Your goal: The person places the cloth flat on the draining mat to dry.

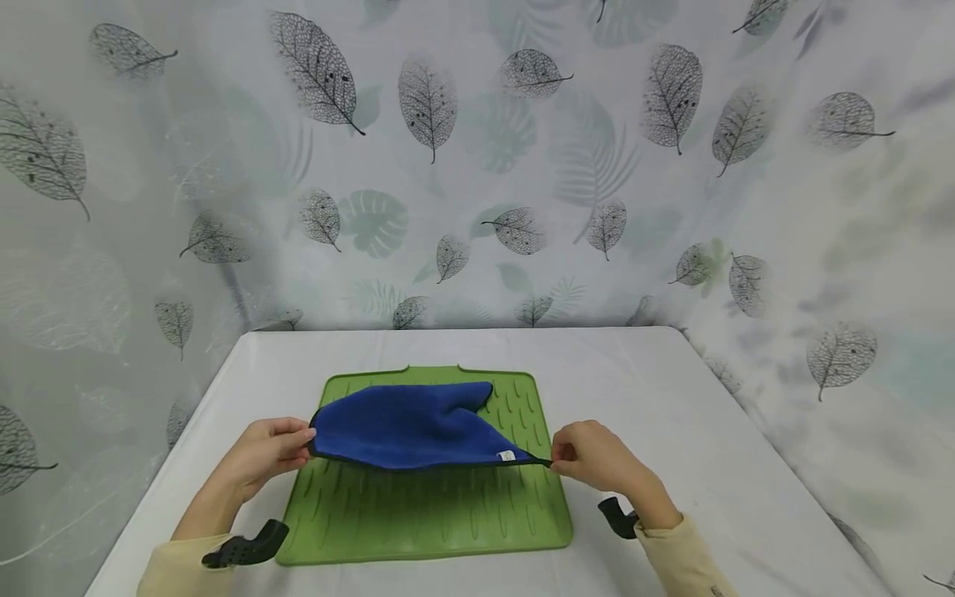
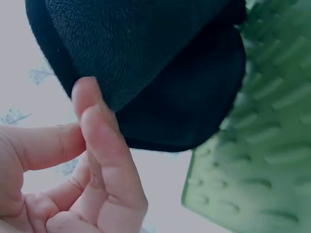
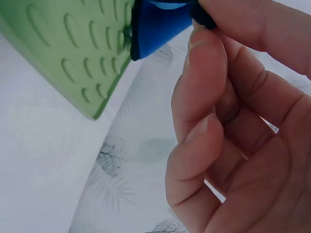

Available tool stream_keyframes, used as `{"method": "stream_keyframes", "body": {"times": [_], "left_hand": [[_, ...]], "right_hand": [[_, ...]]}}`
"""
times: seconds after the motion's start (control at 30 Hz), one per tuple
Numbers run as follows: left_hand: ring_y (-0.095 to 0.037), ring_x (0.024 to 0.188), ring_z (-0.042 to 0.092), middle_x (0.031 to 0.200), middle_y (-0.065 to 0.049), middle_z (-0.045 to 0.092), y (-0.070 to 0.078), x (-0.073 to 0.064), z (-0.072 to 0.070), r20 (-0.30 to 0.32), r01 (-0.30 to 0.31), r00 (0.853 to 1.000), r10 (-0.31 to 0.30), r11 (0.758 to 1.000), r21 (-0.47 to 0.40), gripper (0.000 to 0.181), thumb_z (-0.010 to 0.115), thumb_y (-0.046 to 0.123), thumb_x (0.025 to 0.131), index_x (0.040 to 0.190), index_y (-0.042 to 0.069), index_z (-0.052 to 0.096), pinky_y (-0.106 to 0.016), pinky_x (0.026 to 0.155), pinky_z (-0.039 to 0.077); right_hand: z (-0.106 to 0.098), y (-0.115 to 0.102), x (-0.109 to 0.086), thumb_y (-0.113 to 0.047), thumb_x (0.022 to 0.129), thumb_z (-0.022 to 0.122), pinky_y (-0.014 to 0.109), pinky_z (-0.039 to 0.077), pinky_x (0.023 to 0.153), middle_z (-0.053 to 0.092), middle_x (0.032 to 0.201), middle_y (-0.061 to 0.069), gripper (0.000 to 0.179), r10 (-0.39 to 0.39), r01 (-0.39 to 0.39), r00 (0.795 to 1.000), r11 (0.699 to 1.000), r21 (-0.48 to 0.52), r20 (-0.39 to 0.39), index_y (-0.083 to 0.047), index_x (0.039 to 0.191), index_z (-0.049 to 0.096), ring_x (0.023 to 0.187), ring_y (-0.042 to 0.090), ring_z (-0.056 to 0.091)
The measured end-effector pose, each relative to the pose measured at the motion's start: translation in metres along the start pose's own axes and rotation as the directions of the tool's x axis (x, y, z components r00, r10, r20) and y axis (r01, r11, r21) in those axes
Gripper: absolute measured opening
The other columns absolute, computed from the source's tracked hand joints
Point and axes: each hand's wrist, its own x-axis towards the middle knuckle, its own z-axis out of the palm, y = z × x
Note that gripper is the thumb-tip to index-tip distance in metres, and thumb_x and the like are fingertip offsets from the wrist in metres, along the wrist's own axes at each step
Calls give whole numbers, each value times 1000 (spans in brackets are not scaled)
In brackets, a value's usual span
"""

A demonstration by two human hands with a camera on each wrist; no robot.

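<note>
A blue cloth (image 1: 410, 423) with black edging and a small white label (image 1: 507, 455) is stretched between both hands over a green ribbed mat (image 1: 425, 522). My left hand (image 1: 264, 454) pinches its left end between thumb and fingers. At the right, my right hand (image 1: 597, 456) pinches a narrow corner, pulling the near edge nearly straight. The far edge sags into a fold at the upper right. In the left wrist view the cloth (image 2: 121, 48) hangs dark and doubled from the fingertips. The right wrist view shows a blue corner (image 3: 163, 29) by the thumb.
The green mat lies on a white-covered table (image 1: 619, 373), with raised ridges and a notch at its far edge. A leaf-patterned curtain (image 1: 462, 166) surrounds the table at the back and sides. Black wrist mounts (image 1: 246, 547) stick out beside both sleeves.
</note>
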Motion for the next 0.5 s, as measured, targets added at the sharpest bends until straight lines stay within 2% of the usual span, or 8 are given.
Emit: {"method": "stream_keyframes", "body": {"times": [0.17, 0.33, 0.4, 0.5], "left_hand": [[-13, 67, 65, 74, 0, 65, -13, -4, 3, -16, 23, 1000, -22, 995, 99, 20, 60, 11, 96, 103, -8, 62, -25, 63, 57], [-14, 59, 63, 66, -3, 64, -29, 1, 18, -117, 34, 993, -7, 971, 238, 12, 61, 3, 93, 91, -8, 63, -26, 55, 53], [-13, 58, 61, 64, -2, 62, -35, 3, 23, -157, 37, 987, 17, 942, 333, 10, 63, 3, 91, 86, -5, 63, -27, 53, 49], [-12, 54, 51, 58, 2, 53, -43, 5, 30, -197, 39, 978, 66, 871, 490, 18, 69, 6, 85, 71, 3, 60, -26, 51, 40]], "right_hand": [[5, 0, -7, -7, 81, 76, 20, 42, 54, 55, 65, -12, 18, 6, -7, 999, 1000, 17, 51, -16, 71, 64, 58, 0, 46], [22, 2, -8, -5, 77, 78, 21, 41, 52, 56, 63, -11, 20, 29, -27, 995, 999, -24, 97, -16, 67, 65, 56, 1, 46], [30, 4, -8, -5, 75, 80, 22, 41, 52, 57, 62, -10, 20, 44, -38, 993, 998, -49, 114, -15, 65, 66, 56, 2, 46], [41, 7, -8, -4, 72, 82, 22, 41, 52, 57, 62, -10, 20, 64, -55, 989, 996, -70, 136, -14, 65, 66, 57, 2, 46]]}}
